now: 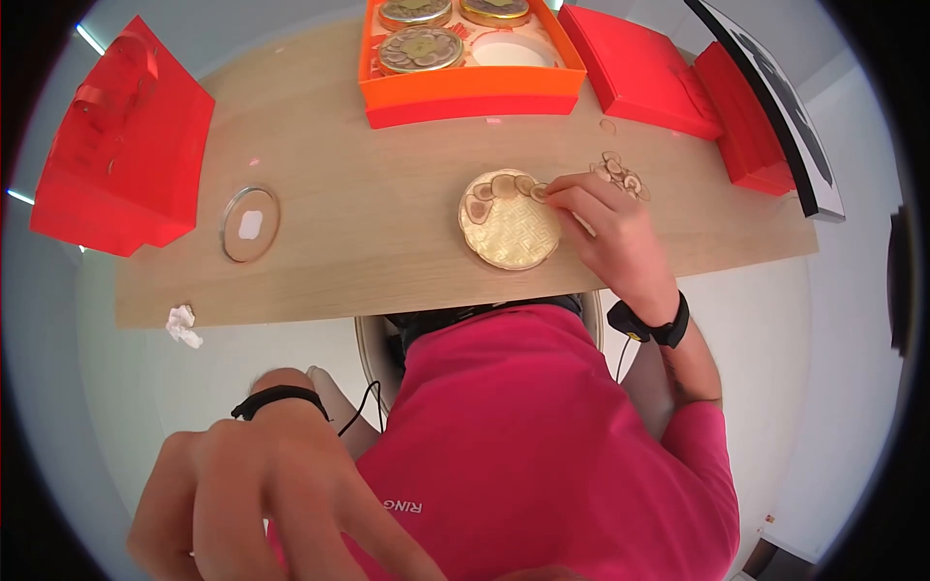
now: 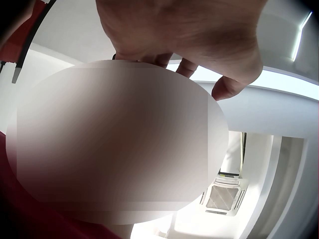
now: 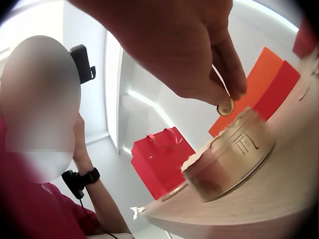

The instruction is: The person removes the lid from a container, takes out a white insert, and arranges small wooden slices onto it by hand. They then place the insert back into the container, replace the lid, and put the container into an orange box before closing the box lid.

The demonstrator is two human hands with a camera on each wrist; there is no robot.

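Note:
A round clear tub [image 1: 513, 232] [image 3: 229, 159] has a gold patterned top surface, with several thin brown-edged slices [image 1: 505, 186] along its far rim. My right hand [image 1: 615, 232] [image 3: 184, 55] pinches one round slice [image 1: 540, 193] [image 3: 226, 107] between thumb and fingertips at the tub's right rim, slightly above it in the right wrist view. A small pile of slices [image 1: 620, 174] lies beyond that hand. My left hand [image 1: 262, 484] [image 2: 189, 35] is raised close to the head, away from the table, fingers spread and loosely bent; no object shows in it.
An orange-red box [image 1: 475, 97] holding several round tins stands at the back. A red bag [image 1: 131, 145] and a clear round lid [image 1: 251, 254] are at left, with crumpled tissue [image 1: 183, 326] at the front edge. Red boxes [image 1: 639, 73] stand back right beside a black-edged panel [image 1: 775, 107].

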